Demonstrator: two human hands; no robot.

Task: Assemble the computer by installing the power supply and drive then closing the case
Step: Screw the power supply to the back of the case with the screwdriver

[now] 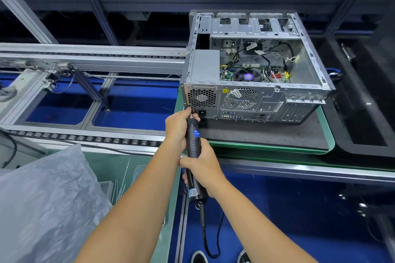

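The computer case point(254, 66) lies on its side, open face up, on a dark mat over a green-edged pallet point(324, 134), its rear panel turned toward the person. The power supply point(205, 65) sits inside at the rear left corner, its fan grille point(202, 98) showing through the rear panel just above the fingers of the left hand. The right hand point(203, 165) has its fingers wrapped fully round the rear grip of the electric screwdriver point(193, 147); the left hand point(177, 126) has its fingers point(188, 113) curled round the front of the tool close to the bit. The bit tip meets the rear panel just beyond the left fingertips, at the lower left corner of the grille; the screw itself is hidden. Judgement: the step in hand is fastening the power supply to the case. To do it well, the bit should stay square to the panel and in line with the screw, the left hand steadying the nose while the right applies even forward pressure. A tilted tool risks slipping off and stripping the head. The drive bays point(254, 24) lie well beyond the fingers. No side cover is seen fitted, so closing appears outstanding. A crumpled plastic sheet point(47, 194) lies left of the forearms.
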